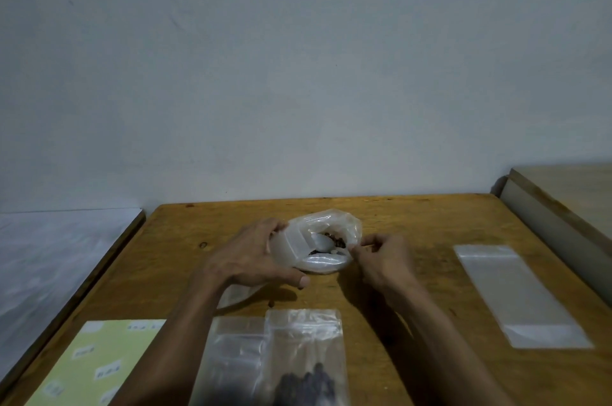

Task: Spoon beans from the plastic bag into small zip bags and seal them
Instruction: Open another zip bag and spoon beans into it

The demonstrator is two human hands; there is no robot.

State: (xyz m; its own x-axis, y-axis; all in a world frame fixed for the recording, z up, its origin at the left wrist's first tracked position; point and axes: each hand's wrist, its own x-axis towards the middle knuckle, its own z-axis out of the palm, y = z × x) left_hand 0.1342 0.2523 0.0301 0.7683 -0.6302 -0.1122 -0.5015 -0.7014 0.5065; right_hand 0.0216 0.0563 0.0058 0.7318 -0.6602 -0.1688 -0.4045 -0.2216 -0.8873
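Crumpled clear plastic bag lies open mid-worktop, dark beans inside; bean-filled zip bag lies flat nearer.

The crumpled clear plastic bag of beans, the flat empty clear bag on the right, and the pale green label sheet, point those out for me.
Crumpled clear plastic bag of beans (323,261): head view, near rim.
Flat empty clear bag (516,293): head view, middle of its face.
Pale green label sheet (89,369): head view, bare middle area.
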